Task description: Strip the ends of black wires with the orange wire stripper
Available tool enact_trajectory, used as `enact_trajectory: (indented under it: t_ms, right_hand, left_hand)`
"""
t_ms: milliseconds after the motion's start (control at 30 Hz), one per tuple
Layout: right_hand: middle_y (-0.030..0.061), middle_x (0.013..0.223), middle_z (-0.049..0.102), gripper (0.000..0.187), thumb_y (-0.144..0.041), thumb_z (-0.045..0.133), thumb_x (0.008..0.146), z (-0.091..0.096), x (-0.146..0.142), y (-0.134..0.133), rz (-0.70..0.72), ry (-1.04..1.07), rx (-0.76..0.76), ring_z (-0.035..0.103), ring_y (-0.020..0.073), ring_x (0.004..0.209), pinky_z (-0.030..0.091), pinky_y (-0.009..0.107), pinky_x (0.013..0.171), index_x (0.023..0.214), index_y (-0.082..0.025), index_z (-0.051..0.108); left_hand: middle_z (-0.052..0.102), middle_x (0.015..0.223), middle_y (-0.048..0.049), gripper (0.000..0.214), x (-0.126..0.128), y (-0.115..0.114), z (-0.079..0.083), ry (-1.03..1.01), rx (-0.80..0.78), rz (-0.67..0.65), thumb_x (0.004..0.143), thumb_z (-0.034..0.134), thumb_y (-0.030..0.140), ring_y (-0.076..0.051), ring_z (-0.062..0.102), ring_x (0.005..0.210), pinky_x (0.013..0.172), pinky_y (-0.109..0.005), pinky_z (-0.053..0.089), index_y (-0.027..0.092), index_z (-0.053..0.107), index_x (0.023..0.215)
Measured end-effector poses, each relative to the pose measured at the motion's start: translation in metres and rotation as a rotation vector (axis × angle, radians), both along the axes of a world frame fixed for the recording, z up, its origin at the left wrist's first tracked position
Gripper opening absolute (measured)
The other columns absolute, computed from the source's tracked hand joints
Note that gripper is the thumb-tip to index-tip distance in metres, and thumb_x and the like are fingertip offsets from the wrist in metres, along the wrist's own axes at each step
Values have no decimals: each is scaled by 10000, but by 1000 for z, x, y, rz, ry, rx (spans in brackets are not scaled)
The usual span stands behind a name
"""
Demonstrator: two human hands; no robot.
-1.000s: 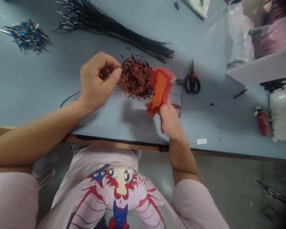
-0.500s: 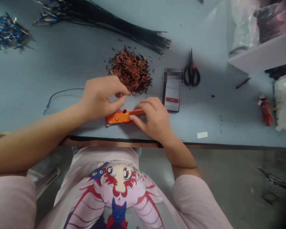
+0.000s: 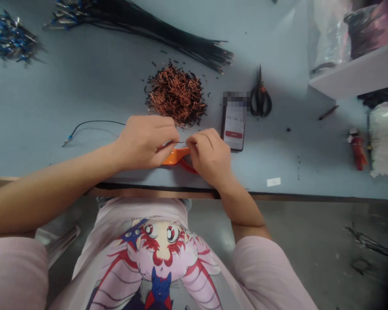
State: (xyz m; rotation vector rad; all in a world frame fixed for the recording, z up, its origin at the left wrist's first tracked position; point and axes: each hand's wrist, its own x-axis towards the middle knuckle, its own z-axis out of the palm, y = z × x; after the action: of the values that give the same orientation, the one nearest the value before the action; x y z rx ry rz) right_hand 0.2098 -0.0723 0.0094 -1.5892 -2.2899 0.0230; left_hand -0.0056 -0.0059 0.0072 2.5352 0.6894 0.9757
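Observation:
My left hand (image 3: 148, 140) is closed in a pinch on a thin black wire (image 3: 98, 121). The wire trails left over the table to a metal terminal with a blue sleeve (image 3: 67, 141). A short dark wire end (image 3: 181, 142) pokes out from the left fingertips toward my right hand (image 3: 210, 153). The right thumb and fingers are pressed together just right of that end; what they hold is hidden. Below both hands lies an orange wire stripper (image 3: 173, 156), its handles spread and running under the right hand, its head covered by the left.
Behind the hands is a heap of copper-and-black wire scraps (image 3: 177, 95). A phone (image 3: 233, 125) and black scissors (image 3: 261, 97) lie to the right. Farther back are a black wire bundle (image 3: 155, 30) and a pile of blue terminals (image 3: 9, 36). A white box (image 3: 352, 73) stands at right.
My left hand has moved right and nearer the right hand, drawing the wire along. The right fingers have come off the upper orange handle into a pinch above it; the handles now show apart.

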Motion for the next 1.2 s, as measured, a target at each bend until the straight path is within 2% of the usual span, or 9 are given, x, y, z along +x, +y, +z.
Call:
enact_trajectory:
  t_ms: [133, 233, 367, 500, 633, 767, 1000, 1067, 1200]
  right_hand:
    - [116, 907, 677, 175, -162, 468, 959, -8, 26, 18, -190, 23, -13, 618, 273, 903, 515, 410, 767, 919, -205, 633]
    - [120, 1051, 699, 230, -164, 456, 956, -8, 31, 23, -111, 157, -41, 643, 272, 1022, 536, 444, 883, 1076, -217, 645]
    - [135, 1284, 649, 258, -245, 481, 985, 0, 12, 13, 15, 220, -29, 584, 292, 1228, 474, 514, 1034, 1196, -248, 629]
    - [132, 1135, 671, 198, -308, 516, 994, 3, -3, 3, 120, 272, 21, 608, 280, 1108, 483, 497, 978, 1120, -234, 649]
    - [100, 981, 663, 217, -296, 460, 1021, 0, -6, 2, 105, 224, -10, 600, 251, 975, 489, 451, 884, 980, -237, 665]
    - [90, 957, 650, 271, -258, 414, 1027, 2, -6, 2, 115, 126, -32, 564, 241, 931, 460, 422, 831, 897, -233, 650]
    - [90, 1003, 636, 261, -229, 394, 1021, 6, 0, 6, 83, -24, -38, 540, 258, 968, 428, 430, 841, 913, -234, 632]
    - [98, 1020, 632, 240, -198, 407, 1001, 4, 12, 12, 32, -53, -41, 541, 269, 984, 434, 438, 846, 915, -228, 629]
    - [114, 985, 629, 189, -178, 459, 960, -4, 40, 28, -178, -14, -50, 560, 292, 979, 463, 445, 828, 934, -220, 642]
  left_hand:
    - [587, 662, 8, 99, -6, 7, 12, -168, -28, 124, 816, 603, 174, -169, 549, 608, 561, -329, 378, 257, 594, 761]
    - [610, 665, 12, 103, -5, 7, 11, -192, -64, 117, 840, 605, 181, -161, 561, 599, 561, -326, 390, 261, 619, 777]
    - [672, 704, -11, 79, 4, 2, -3, -148, -3, 112, 840, 606, 189, -183, 600, 627, 564, -329, 404, 246, 649, 805]
    - [679, 700, -6, 96, 8, -2, -9, -100, 17, 135, 856, 577, 213, -182, 615, 643, 570, -318, 405, 243, 653, 806]
    - [654, 686, 11, 109, 7, -5, -5, 7, -80, 78, 867, 556, 246, -166, 594, 609, 562, -307, 390, 268, 650, 817]
    - [638, 681, 10, 89, 6, -6, -3, 16, -63, 41, 868, 576, 250, -173, 590, 623, 567, -316, 389, 270, 637, 807]
    - [592, 636, 2, 93, 7, -1, -1, -44, 51, 55, 851, 622, 238, -177, 558, 621, 533, -339, 346, 246, 619, 759]
    - [576, 627, 7, 93, 1, 5, 2, -62, 68, 76, 842, 627, 219, -157, 532, 600, 528, -331, 325, 239, 618, 752]
    - [568, 616, 34, 111, -13, 23, 8, -198, 12, 263, 775, 699, 136, -88, 479, 574, 524, -285, 306, 194, 642, 700]
